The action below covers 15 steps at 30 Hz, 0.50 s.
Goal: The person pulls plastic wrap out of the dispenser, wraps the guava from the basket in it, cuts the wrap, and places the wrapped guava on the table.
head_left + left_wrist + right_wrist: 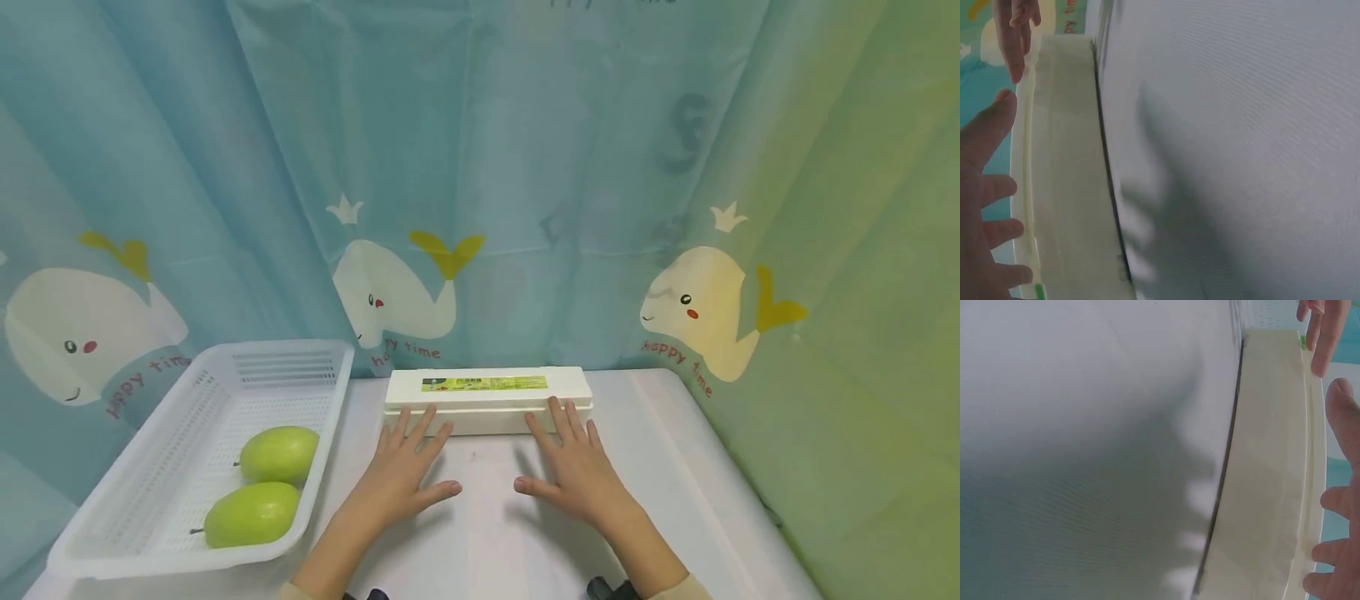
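The small print on the green label is too small to read. Both wrist views cut the white box at the frame edge — only parts of the hands show, palms out of frame.

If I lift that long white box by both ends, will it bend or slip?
The long white box looks rigid, with straight edges and flat faces, so it probably won't sag. Its smooth surface may be a bit slippery under the left hand and right hand. Being flat-bottomed on the table, it should slide, not roll.
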Each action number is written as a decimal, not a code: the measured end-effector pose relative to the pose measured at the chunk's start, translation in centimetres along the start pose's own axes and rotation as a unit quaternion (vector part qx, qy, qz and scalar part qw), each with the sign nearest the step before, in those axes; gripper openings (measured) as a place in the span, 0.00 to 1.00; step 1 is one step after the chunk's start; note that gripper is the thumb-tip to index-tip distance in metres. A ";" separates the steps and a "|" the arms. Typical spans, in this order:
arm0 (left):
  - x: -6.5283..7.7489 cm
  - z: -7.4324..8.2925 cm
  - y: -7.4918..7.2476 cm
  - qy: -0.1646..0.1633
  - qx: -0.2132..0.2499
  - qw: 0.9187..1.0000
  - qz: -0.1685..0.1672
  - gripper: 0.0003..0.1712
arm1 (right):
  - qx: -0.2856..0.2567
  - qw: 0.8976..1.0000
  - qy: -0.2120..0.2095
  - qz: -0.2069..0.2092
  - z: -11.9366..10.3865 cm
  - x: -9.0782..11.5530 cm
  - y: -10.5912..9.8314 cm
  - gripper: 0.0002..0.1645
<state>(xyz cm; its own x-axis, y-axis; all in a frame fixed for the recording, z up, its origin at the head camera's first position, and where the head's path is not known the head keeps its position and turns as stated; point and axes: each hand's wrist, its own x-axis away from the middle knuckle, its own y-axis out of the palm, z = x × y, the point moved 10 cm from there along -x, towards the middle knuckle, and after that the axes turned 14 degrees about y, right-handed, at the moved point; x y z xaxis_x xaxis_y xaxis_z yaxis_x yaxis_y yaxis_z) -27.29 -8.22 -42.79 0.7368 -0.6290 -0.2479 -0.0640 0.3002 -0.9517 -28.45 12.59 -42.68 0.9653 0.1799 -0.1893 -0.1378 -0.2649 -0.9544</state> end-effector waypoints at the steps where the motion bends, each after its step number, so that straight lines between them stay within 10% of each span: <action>1: -0.1 0.0 -0.1 0.001 0.001 1.000 0.000 0.48 | 0.001 1.000 0.000 0.000 0.0 0.0 -0.1 0.57; 15: -0.7 0.0 -1.5 0.005 -0.021 0.999 0.023 0.47 | 0.013 1.000 -0.011 0.011 0.0 -1.3 -1.5 0.57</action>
<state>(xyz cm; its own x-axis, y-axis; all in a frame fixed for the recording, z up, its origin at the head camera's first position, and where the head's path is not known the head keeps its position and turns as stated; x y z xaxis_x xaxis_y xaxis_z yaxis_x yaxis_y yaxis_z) -27.75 -8.21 -41.19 0.7262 -0.6217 -0.2935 -0.1263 0.2990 -0.9459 -29.52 12.73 -40.97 0.9570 0.1954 -0.2142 -0.1642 -0.2439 -0.9558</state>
